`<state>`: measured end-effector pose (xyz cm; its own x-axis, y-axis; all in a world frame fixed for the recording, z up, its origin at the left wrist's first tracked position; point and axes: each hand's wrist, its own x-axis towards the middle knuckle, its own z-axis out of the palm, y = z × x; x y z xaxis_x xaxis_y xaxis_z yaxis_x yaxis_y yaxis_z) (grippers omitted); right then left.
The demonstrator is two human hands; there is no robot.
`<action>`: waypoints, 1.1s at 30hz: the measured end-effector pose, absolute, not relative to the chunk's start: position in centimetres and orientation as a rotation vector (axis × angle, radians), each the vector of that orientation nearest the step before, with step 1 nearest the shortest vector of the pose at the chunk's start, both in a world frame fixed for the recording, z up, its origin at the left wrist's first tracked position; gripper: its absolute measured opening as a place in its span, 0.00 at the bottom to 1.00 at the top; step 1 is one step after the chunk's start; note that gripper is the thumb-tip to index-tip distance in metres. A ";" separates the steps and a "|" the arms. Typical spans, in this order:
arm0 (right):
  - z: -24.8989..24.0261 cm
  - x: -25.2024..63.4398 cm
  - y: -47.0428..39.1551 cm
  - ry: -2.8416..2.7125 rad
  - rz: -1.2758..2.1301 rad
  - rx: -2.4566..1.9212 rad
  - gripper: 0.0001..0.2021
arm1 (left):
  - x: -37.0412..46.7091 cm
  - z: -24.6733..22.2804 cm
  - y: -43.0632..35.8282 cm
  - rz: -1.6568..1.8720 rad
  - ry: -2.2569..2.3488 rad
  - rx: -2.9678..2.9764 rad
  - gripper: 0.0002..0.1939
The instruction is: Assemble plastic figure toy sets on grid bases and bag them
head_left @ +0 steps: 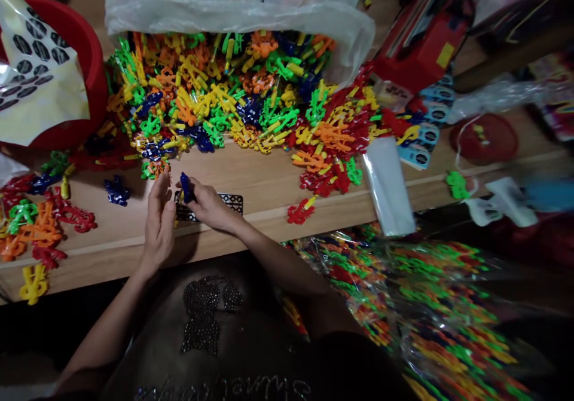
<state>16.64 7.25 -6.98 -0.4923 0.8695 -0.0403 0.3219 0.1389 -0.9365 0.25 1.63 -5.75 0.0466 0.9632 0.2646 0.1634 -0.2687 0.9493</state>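
My right hand is closed on a small dark blue plastic toy piece, pinched upright between thumb and fingers. A little to its left, my left hand is held edge-on with its fingers stretched out, and I see nothing in it. Beyond its fingertips lies an orange and green toy piece; whether they touch, I cannot tell. Partly under my right hand, a black perforated phone-like object lies on the wooden table. Another dark blue toy piece rests left of my left hand.
A big heap of coloured plastic toys spills from a white plastic bag. A smaller pile lies left, below a red tub. Clear bags lie stacked at right. Filled toy bags sit below the table edge.
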 end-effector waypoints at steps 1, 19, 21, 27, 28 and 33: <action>-7.3 16.3 7.3 -1.916 1.331 -1.130 0.14 | 0.4 -5.7 1.6 1.309 1.162 1.548 0.28; -6.5 16.2 12.6 -2.337 1.107 -0.962 0.18 | 0.6 -4.7 1.9 1.329 1.398 1.846 0.16; -5.8 16.0 15.7 -2.283 0.904 -1.059 0.18 | 0.5 -4.3 1.7 1.288 1.395 1.861 0.16; -6.4 14.2 19.2 -2.257 0.674 -1.282 0.24 | 0.0 -3.1 1.2 1.136 1.435 1.739 0.19; -6.6 14.4 18.6 -2.241 0.688 -1.290 0.24 | -0.1 -3.1 1.2 1.150 1.430 1.699 0.19; -7.0 17.2 13.4 -2.126 0.935 -1.178 0.29 | -0.1 -4.1 1.4 1.268 1.329 1.433 0.24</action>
